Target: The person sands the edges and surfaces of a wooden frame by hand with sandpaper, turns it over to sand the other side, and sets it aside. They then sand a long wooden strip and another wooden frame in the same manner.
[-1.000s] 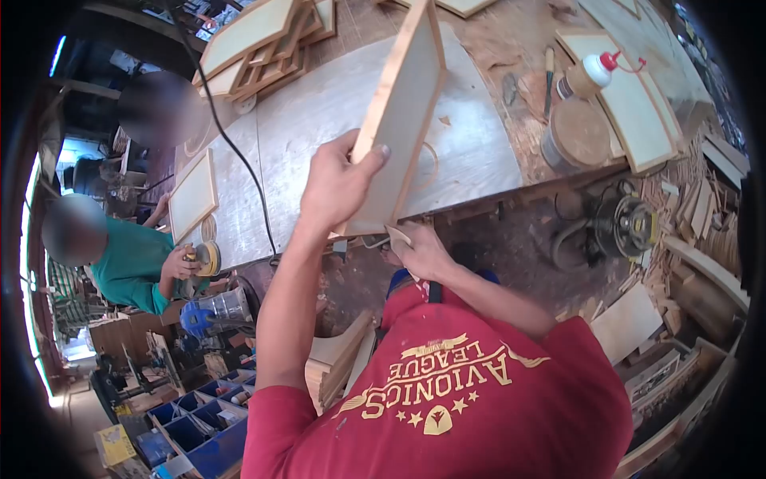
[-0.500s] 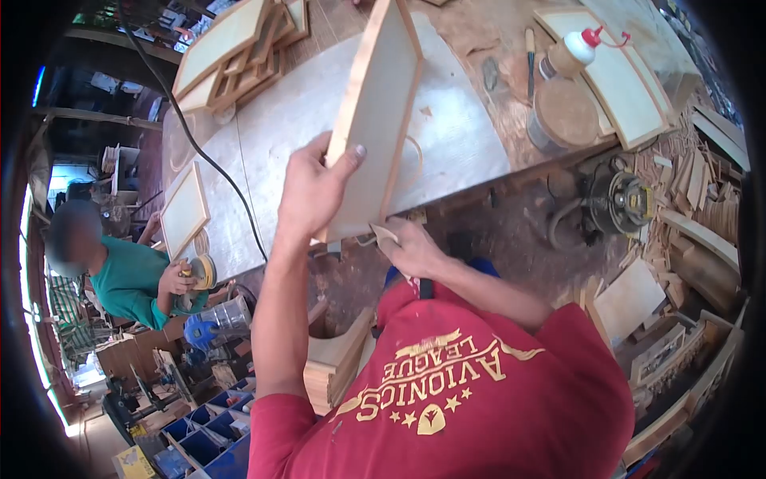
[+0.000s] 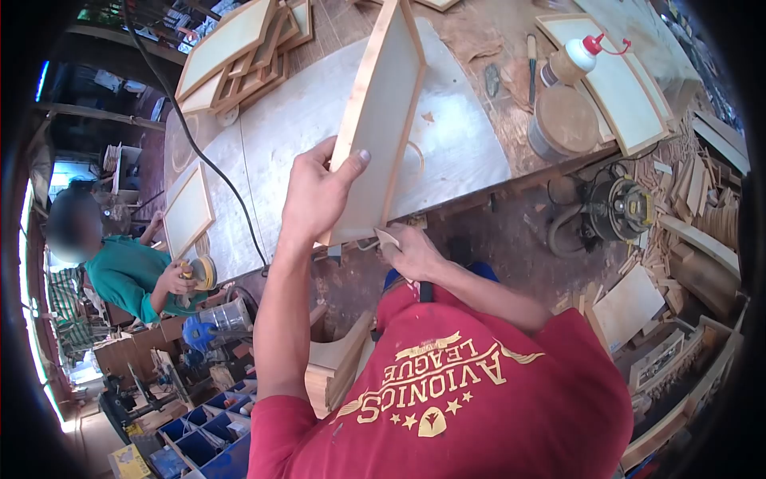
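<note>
framed wood panel (image 3: 379,120) stands tilted above the worktop (image 3: 463,152) edge, left hand (image 3: 315,195) clamped on its side. right hand (image 3: 411,254) pinches a sandpaper scrap (image 3: 388,238) at its bottom corner. likely edge-sanding; the next stroke needs a steady panel.

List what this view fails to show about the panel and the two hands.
- Head view: the panel has its top end cut off by the picture's upper edge.
- Head view: the panel's far face is turned away from the camera.
- Head view: the left hand has most of its fingers hidden behind the panel.
- Head view: the pale piece pinched by the right hand is too small to identify.
</note>
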`<state>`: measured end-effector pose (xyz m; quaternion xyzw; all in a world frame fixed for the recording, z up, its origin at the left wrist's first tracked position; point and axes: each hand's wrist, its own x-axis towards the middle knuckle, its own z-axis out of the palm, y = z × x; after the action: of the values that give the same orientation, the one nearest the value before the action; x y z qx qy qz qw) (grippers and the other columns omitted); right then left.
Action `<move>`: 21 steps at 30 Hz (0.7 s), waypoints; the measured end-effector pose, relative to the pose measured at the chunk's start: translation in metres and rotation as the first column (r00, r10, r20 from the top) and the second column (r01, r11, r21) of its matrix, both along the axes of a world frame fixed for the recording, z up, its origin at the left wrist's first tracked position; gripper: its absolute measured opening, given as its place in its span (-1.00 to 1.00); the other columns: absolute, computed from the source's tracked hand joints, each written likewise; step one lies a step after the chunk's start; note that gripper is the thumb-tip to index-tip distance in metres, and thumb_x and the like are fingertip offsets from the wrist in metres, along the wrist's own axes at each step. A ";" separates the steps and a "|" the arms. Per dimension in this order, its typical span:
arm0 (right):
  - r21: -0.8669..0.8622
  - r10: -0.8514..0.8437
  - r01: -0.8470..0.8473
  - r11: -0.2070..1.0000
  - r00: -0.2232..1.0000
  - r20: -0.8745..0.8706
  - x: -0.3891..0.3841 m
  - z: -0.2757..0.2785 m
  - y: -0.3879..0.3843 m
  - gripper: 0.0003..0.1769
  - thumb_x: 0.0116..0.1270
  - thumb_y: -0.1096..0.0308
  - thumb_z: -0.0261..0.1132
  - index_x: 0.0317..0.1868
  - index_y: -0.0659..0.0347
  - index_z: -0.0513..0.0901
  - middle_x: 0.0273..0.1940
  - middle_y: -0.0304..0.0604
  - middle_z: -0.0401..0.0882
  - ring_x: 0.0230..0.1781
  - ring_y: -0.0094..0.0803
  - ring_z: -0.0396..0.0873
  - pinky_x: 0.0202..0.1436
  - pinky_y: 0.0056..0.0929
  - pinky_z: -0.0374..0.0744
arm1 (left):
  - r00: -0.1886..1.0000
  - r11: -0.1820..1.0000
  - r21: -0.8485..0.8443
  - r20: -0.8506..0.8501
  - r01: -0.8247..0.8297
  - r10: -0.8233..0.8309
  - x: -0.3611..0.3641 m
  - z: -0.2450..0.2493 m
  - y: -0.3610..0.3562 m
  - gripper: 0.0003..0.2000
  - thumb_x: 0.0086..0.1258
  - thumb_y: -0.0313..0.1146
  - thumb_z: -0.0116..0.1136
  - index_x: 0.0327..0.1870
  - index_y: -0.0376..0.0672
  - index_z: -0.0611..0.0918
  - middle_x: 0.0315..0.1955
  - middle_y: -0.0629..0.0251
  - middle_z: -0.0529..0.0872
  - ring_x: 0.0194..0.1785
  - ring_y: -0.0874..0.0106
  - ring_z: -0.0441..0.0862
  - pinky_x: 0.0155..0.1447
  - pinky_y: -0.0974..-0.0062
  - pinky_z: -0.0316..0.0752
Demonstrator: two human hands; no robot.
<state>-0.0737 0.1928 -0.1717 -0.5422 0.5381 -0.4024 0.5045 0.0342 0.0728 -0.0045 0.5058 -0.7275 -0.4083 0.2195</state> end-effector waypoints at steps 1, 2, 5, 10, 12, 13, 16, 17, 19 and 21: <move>-0.014 0.001 -0.001 1.000 1.000 -0.006 0.004 0.010 0.010 -0.55 0.43 0.36 0.15 0.29 0.18 0.68 0.09 0.27 0.71 0.12 0.27 0.67 0.20 0.12 0.60 | 1.000 0.998 0.061 0.007 -0.015 0.015 0.000 0.001 0.004 -0.59 0.50 -0.22 0.35 0.16 -0.42 0.74 -0.15 0.02 0.87 -0.12 0.41 0.78 0.04 0.38 0.65; 0.097 0.051 -0.049 0.994 0.998 -0.027 0.005 0.009 0.009 -0.54 0.41 0.37 0.16 0.27 0.18 0.69 0.10 0.24 0.71 0.13 0.26 0.67 0.20 0.11 0.60 | 0.999 0.992 0.119 0.011 -0.034 0.033 -0.002 0.008 0.006 -0.59 0.50 -0.22 0.35 0.16 -0.42 0.75 -0.14 0.02 0.87 -0.11 0.41 0.78 0.05 0.38 0.65; 0.092 -0.034 0.030 0.995 0.998 0.046 0.010 -0.025 0.009 -0.60 0.38 0.37 0.16 0.18 0.22 0.71 0.08 0.26 0.70 0.12 0.29 0.65 0.20 0.12 0.60 | 0.999 0.993 0.103 -0.011 -0.050 0.052 -0.004 0.011 0.000 -0.60 0.51 -0.23 0.35 0.15 -0.43 0.74 -0.16 0.03 0.87 -0.12 0.41 0.77 0.03 0.39 0.65; -0.027 0.039 -0.043 0.999 0.993 -0.116 0.000 0.009 0.007 -0.57 0.40 0.37 0.15 0.22 0.18 0.72 0.05 0.22 0.72 0.10 0.21 0.69 0.20 0.09 0.62 | 0.999 0.993 0.117 -0.023 -0.029 0.032 -0.003 0.006 0.004 -0.57 0.51 -0.22 0.35 0.17 -0.44 0.72 -0.16 0.10 0.85 -0.13 0.44 0.77 0.02 0.40 0.65; 0.038 0.038 -0.033 0.999 0.988 -0.148 0.003 0.000 0.011 -0.57 0.37 0.38 0.15 0.20 0.20 0.71 0.02 0.22 0.72 0.08 0.21 0.69 0.19 0.09 0.62 | 1.000 0.989 0.149 -0.006 -0.026 0.028 0.000 0.003 0.005 -0.57 0.51 -0.22 0.35 0.17 -0.44 0.73 -0.16 0.09 0.85 -0.13 0.44 0.77 0.02 0.40 0.65; 0.027 0.028 -0.024 0.999 0.989 -0.148 0.003 -0.007 0.010 -0.59 0.38 0.39 0.17 0.19 0.23 0.71 -0.02 0.21 0.71 0.06 0.19 0.69 0.18 0.05 0.62 | 1.000 0.989 0.144 -0.007 -0.022 0.024 -0.001 0.004 0.001 -0.57 0.51 -0.22 0.35 0.17 -0.44 0.73 -0.16 0.09 0.85 -0.13 0.44 0.77 0.02 0.40 0.66; -0.032 0.077 -0.082 0.996 0.987 -0.144 0.004 -0.008 0.009 -0.54 0.42 0.41 0.20 0.30 0.26 0.68 -0.05 0.17 0.69 0.02 0.10 0.72 0.14 -0.05 0.64 | 0.998 0.999 0.020 -0.052 -0.028 0.029 -0.004 0.003 0.003 -0.60 0.51 -0.27 0.34 0.16 -0.45 0.73 -0.20 0.07 0.86 -0.16 0.44 0.78 0.00 0.43 0.66; -0.096 0.051 -0.060 0.994 0.993 -0.103 0.004 -0.009 0.009 -0.53 0.43 0.42 0.20 0.32 0.26 0.67 -0.05 0.17 0.69 0.01 0.10 0.72 0.14 -0.06 0.64 | 0.998 0.997 0.062 -0.048 -0.036 0.039 -0.004 0.004 0.002 -0.60 0.51 -0.27 0.34 0.16 -0.45 0.73 -0.20 0.07 0.86 -0.17 0.44 0.78 0.00 0.42 0.66; -0.197 0.002 -0.003 0.980 1.000 -0.006 0.007 -0.004 0.013 -0.51 0.45 0.43 0.19 0.36 0.25 0.66 -0.05 0.18 0.68 0.00 0.09 0.73 0.13 -0.08 0.65 | 0.998 0.985 0.165 -0.029 -0.055 0.060 -0.003 0.009 0.003 -0.60 0.51 -0.26 0.34 0.16 -0.45 0.73 -0.21 0.07 0.86 -0.18 0.43 0.78 -0.01 0.41 0.66; -0.110 -0.023 0.020 0.994 0.999 -0.023 0.006 -0.020 0.009 -0.51 0.43 0.45 0.19 0.34 0.27 0.66 -0.07 0.16 0.68 -0.01 0.07 0.71 0.13 -0.09 0.63 | 0.998 0.993 0.109 -0.029 -0.047 0.050 -0.003 0.008 0.002 -0.58 0.51 -0.22 0.34 0.17 -0.44 0.73 -0.19 0.08 0.86 -0.17 0.43 0.78 -0.01 0.41 0.66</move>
<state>-0.0682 0.2019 -0.1914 -0.5682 0.5269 -0.4302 0.4632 0.0313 0.0744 0.0038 0.5279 -0.6883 -0.4497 0.2130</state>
